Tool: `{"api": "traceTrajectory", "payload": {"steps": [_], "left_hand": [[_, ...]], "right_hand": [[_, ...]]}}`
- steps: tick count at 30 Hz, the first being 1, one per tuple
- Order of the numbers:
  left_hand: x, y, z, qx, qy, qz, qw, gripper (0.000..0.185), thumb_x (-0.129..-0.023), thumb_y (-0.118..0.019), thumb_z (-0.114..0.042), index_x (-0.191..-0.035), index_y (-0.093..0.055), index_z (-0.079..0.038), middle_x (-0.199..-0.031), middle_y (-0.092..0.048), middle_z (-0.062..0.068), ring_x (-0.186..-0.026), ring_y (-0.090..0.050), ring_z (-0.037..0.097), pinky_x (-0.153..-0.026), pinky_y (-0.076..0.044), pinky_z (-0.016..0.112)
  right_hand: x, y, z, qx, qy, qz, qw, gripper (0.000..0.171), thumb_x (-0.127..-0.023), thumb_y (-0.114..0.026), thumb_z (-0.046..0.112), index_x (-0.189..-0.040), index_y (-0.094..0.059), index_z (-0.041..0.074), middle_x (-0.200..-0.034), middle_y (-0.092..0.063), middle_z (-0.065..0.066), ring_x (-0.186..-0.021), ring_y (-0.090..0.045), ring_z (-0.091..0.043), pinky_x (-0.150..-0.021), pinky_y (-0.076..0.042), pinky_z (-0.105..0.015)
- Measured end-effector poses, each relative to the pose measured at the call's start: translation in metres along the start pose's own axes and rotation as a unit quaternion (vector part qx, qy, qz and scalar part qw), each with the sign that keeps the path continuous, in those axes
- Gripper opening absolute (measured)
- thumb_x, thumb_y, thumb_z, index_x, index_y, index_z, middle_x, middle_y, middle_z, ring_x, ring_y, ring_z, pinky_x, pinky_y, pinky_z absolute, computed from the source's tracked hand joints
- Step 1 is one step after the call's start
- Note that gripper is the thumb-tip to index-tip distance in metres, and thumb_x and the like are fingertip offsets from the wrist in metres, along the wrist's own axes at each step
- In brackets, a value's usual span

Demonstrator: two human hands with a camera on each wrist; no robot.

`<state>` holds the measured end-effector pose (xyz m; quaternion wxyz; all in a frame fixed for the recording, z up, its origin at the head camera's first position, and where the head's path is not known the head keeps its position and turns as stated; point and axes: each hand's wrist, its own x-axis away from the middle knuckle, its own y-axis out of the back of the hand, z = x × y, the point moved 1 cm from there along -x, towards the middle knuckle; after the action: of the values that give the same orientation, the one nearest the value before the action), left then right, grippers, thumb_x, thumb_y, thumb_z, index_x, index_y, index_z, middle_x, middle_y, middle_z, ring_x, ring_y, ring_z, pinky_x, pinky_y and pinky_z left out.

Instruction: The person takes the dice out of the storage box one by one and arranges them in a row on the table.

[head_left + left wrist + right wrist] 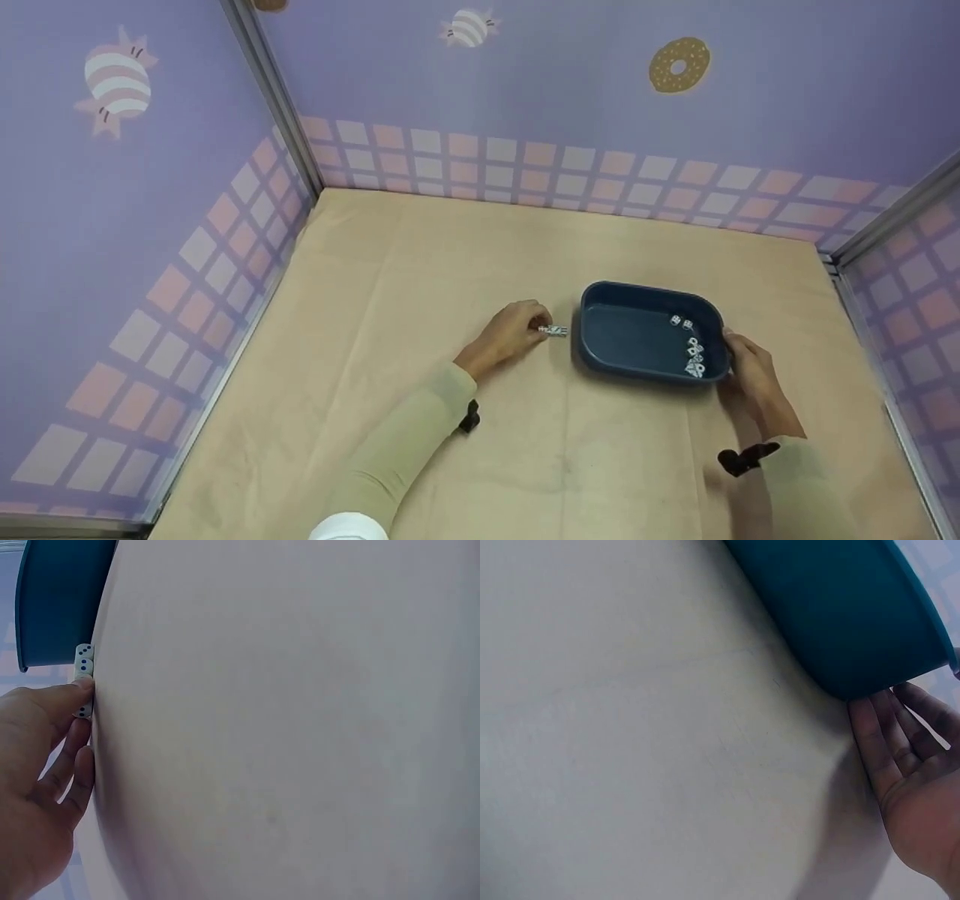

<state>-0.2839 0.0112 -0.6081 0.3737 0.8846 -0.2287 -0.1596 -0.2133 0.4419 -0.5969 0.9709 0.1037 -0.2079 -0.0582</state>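
Observation:
My left hand (514,330) is just left of a dark blue tray (637,373) with rounded corners. Its thumb and fingers pinch a short row of white dice (557,331) with dark pips, low at the cloth. In the left wrist view the dice (84,660) line up end to end beside the tray wall (60,607), partly hidden by the thumb. At the tray's right end, my right hand (756,375) holds it, thumb at the rim and fingers (877,739) against the lower end. Several white dice (695,352) lie inside the tray along its right side.
A beige cloth (420,255) covers the table, with a few creases. Purple panels (570,82) printed with sweets and checks stand at the back, left and right, joined by metal posts (277,97). A white rounded thing (349,526) shows at the bottom edge.

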Motion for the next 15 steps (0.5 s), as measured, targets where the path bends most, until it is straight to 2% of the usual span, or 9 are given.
{"api": "traceTrajectory", "payload": {"steps": [4,8,11,15], "left_hand": [[-0.002,-0.001,0.0,-0.005,0.005,0.007,1.0,0.015,-0.1,-0.076,-0.015,-0.114,-0.076,-0.011,-0.107,-0.069,-0.001,-0.097,-0.063,0.012,-0.088,-0.054,0.027],[-0.004,0.003,-0.004,0.005,0.019,0.02,0.9996,0.028,-0.098,-0.08,-0.02,-0.123,-0.074,-0.009,-0.114,-0.069,0.001,-0.105,-0.065,0.014,-0.094,-0.053,0.028],[-0.008,0.011,-0.014,0.01,0.022,0.016,0.9996,0.037,-0.097,-0.081,-0.022,-0.13,-0.071,-0.008,-0.121,-0.068,0.002,-0.114,-0.064,0.017,-0.101,-0.052,0.029],[-0.016,0.022,-0.039,0.013,-0.005,-0.017,0.9998,0.039,-0.1,-0.078,-0.023,-0.134,-0.069,-0.007,-0.125,-0.066,0.004,-0.119,-0.063,0.02,-0.103,-0.051,0.03]], "right_hand": [[0.002,0.0,-0.002,0.008,0.008,-0.001,1.0,0.085,-0.109,-0.04,0.062,-0.167,-0.024,0.003,-0.174,-0.019,-0.017,-0.161,-0.016,-0.035,-0.128,-0.02,-0.051],[0.003,-0.001,-0.001,0.007,0.005,-0.002,1.0,0.087,-0.109,-0.041,0.064,-0.167,-0.024,0.001,-0.174,-0.019,-0.017,-0.161,-0.017,-0.034,-0.128,-0.021,-0.052],[0.002,-0.002,0.001,0.007,0.0,-0.005,1.0,0.087,-0.109,-0.041,0.063,-0.168,-0.022,0.002,-0.175,-0.017,-0.016,-0.161,-0.015,-0.033,-0.128,-0.019,-0.051],[0.001,-0.003,0.002,-0.003,-0.008,-0.009,1.0,0.084,-0.11,-0.041,0.061,-0.168,-0.021,0.004,-0.175,-0.016,-0.014,-0.162,-0.014,-0.032,-0.129,-0.017,-0.05]]}}
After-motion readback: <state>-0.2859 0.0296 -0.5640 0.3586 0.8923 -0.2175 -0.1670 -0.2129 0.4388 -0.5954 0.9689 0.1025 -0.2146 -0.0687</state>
